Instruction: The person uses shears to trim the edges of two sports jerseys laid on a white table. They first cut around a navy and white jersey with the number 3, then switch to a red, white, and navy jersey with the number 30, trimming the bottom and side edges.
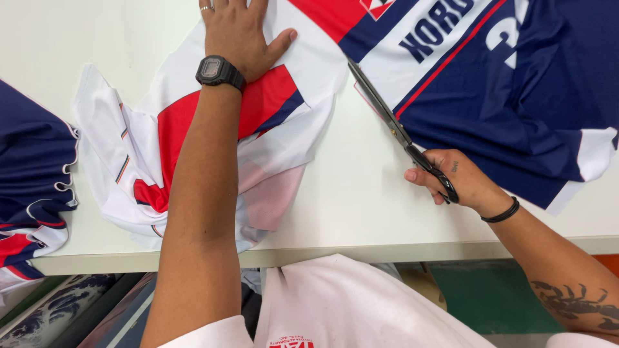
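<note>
My left hand (240, 32) lies flat, fingers spread, on a white, red and navy printed fabric (284, 122) spread over the white table (361, 212). A black watch sits on that wrist and a ring on one finger. My right hand (451, 180) grips the black handles of a long pair of scissors (387, 116). The blades point up and left along the edge of the navy fabric panel (516, 109), between it and the white piece. The blades look nearly closed.
A bunched pile of navy, white and red fabric (32, 187) hangs over the table's left edge. Below the table front are printed sheets (64, 309) and a green floor (496, 296). My white shirt (348, 303) fills the bottom middle.
</note>
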